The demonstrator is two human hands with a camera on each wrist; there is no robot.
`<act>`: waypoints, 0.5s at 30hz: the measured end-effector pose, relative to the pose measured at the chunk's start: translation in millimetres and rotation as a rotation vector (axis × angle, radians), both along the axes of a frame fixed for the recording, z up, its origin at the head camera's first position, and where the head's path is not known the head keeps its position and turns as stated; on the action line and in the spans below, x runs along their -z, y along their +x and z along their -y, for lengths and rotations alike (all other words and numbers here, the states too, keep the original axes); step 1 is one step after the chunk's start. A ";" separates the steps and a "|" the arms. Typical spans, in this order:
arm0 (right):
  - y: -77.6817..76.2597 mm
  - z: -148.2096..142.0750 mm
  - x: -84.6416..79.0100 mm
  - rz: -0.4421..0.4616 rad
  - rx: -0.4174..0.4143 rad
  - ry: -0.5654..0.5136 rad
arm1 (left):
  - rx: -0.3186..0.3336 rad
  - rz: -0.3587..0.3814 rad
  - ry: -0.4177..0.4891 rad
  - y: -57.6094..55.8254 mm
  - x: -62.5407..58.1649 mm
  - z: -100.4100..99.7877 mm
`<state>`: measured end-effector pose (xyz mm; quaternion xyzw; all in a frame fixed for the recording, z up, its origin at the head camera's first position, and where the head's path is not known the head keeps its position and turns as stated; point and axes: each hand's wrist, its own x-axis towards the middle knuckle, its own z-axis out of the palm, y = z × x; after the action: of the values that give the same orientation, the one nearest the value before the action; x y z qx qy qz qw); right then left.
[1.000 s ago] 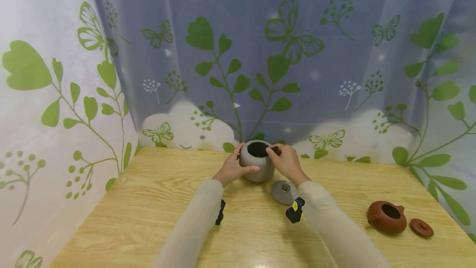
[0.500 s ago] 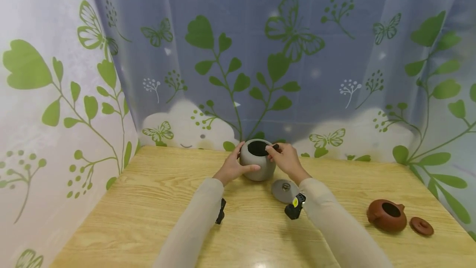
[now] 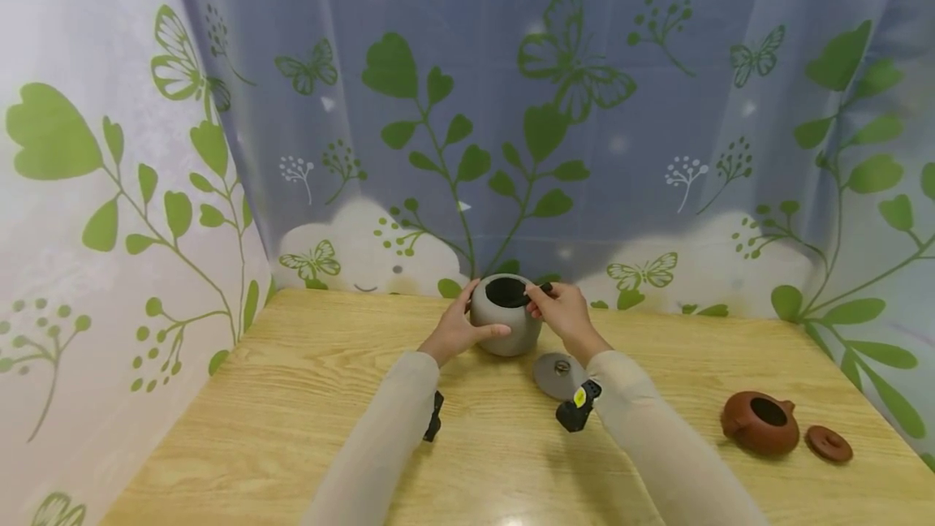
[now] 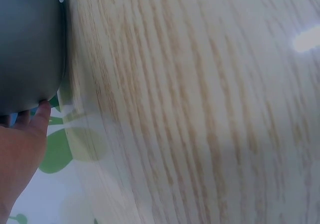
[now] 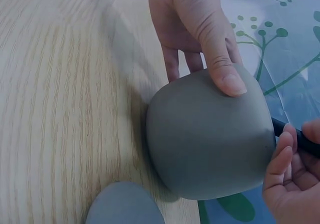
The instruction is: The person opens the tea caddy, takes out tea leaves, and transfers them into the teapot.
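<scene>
A round grey jar (image 3: 506, 335) with a wide dark mouth stands at the back of the table. My left hand (image 3: 458, 329) grips its left side, thumb across the front; in the right wrist view that thumb (image 5: 230, 81) lies flat on the wall. My right hand (image 3: 566, 315) pinches a slim black rod-like tool (image 3: 541, 291) at the right of the rim. One end of the tool passes into the mouth, where its tip is hidden. In the right wrist view the black tool (image 5: 305, 143) runs behind the jar's edge. The grey lid (image 3: 555, 377) with a small metal ring lies in front.
At the right of the wood-grain table (image 3: 292, 428) sits a reddish-brown teapot (image 3: 756, 437), uncovered, with its round lid (image 3: 829, 445) beside it. A printed curtain (image 3: 467, 144) hangs right behind the table's back edge. The jar's lid lies close under the right wrist.
My right fingers have shifted slightly on the black tool, and more of its length shows over the rim. The left hand and the jar have stayed in place.
</scene>
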<state>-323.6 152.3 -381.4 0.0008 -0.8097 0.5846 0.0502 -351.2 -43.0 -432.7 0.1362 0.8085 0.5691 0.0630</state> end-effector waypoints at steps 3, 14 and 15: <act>0.2 0.0 -0.2 0.015 0.006 -0.029 | 0.002 0.003 0.005 0.2 -0.5 0.0; 2.3 2.9 -1.2 0.082 0.068 -0.139 | 0.001 -0.007 0.003 -0.3 0.1 0.2; 2.5 2.8 -1.1 0.092 0.076 -0.157 | 0.001 -0.008 0.002 -0.2 0.2 0.2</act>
<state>-321.1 149.5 -380.3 -0.0609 -0.7624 0.6433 0.0351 -351.4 -43.2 -432.9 0.1389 0.8081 0.5693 0.0596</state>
